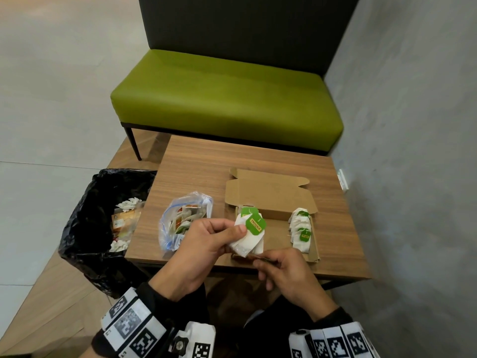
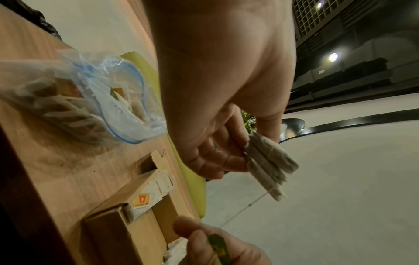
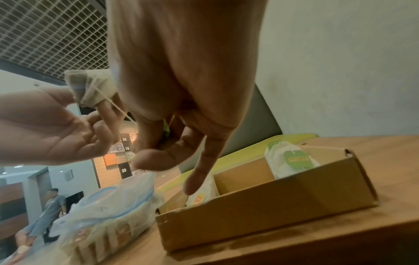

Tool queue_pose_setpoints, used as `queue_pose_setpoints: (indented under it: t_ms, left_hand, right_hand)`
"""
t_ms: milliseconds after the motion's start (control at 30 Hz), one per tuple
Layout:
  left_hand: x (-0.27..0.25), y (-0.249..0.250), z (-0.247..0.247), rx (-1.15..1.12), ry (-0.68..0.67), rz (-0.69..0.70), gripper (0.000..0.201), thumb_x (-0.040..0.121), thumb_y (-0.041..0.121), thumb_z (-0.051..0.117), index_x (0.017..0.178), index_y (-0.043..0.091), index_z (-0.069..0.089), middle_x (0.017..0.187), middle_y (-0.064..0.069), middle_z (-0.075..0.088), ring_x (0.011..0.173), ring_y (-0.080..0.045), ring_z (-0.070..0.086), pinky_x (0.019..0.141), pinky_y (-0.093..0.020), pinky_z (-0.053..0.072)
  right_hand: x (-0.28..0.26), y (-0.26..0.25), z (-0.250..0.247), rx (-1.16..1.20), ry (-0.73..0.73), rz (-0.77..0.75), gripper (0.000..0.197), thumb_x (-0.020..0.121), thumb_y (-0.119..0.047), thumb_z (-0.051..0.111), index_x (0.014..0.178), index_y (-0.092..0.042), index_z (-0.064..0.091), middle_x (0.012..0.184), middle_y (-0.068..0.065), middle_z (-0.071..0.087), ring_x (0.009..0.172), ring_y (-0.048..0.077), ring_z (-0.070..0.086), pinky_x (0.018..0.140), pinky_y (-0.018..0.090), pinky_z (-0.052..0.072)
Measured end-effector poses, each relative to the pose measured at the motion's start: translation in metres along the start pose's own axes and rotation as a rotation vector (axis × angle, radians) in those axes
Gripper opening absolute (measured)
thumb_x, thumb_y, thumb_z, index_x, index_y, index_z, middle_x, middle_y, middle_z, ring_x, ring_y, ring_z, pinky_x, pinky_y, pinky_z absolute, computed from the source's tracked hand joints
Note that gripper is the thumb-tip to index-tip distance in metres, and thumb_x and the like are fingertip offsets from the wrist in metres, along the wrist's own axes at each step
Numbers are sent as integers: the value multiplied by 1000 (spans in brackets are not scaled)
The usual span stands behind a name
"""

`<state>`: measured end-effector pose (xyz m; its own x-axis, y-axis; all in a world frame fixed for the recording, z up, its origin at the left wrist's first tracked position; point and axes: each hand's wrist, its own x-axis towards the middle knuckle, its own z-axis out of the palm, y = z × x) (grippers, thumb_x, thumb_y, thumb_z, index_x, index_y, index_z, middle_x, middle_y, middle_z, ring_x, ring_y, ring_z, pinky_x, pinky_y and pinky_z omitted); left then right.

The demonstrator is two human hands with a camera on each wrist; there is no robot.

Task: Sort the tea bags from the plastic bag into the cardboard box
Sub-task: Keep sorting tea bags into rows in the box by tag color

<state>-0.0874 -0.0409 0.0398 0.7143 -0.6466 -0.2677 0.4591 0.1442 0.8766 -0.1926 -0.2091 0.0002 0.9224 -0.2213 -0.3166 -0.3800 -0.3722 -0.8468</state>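
Observation:
My left hand (image 1: 232, 229) grips a bundle of white tea bags (image 1: 247, 240) with green tags, held over the left end of the open cardboard box (image 1: 271, 195). From the left wrist view the bundle (image 2: 267, 161) sits between fingers and thumb, a string hanging below. My right hand (image 1: 260, 259) is at the box's near edge and pinches a green tag (image 2: 217, 245) on that string. A row of green-tagged tea bags (image 1: 300, 229) lies at the box's right end. An orange-tagged bag (image 3: 199, 197) lies at its left end. The clear plastic bag (image 1: 180, 220), holding more tea bags, lies left of the box.
The small wooden table (image 1: 206, 166) has a bin with a black liner (image 1: 103, 220) at its left edge. A green bench (image 1: 227, 99) stands behind it and a grey wall (image 1: 413, 151) runs along the right. A person (image 3: 49, 211) stands far off.

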Motion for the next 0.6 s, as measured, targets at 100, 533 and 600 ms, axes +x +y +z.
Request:
queue_pose_setpoints:
  t_ms: [100, 533, 600]
  left_hand:
    - [-2, -1, 0, 8, -18, -23, 12, 77, 15, 72, 80, 5, 78, 87, -16, 75, 78, -19, 68, 77, -30, 54]
    - [-6, -8, -1, 260, -146, -104, 19, 81, 9, 74, 90, -7, 74, 91, -18, 76, 82, -19, 70, 76, -25, 55]
    - [-6, -9, -1, 268, -129, -95, 23, 80, 13, 74, 90, -7, 74, 93, -21, 75, 83, -22, 69, 78, -26, 55]
  right_hand:
    - [2, 3, -8, -103, -44, -39, 20, 95, -38, 55, 103, -39, 73, 87, -9, 67, 83, 10, 64, 82, 38, 56]
    - [2, -48, -45, 217, -126, -128, 45, 95, 7, 50, 130, -20, 62, 104, 1, 68, 94, 2, 67, 82, 17, 53]
    - [4, -46, -46, 255, -51, -142, 45, 91, 10, 59, 125, -19, 65, 94, 7, 72, 85, 15, 70, 75, 22, 56]
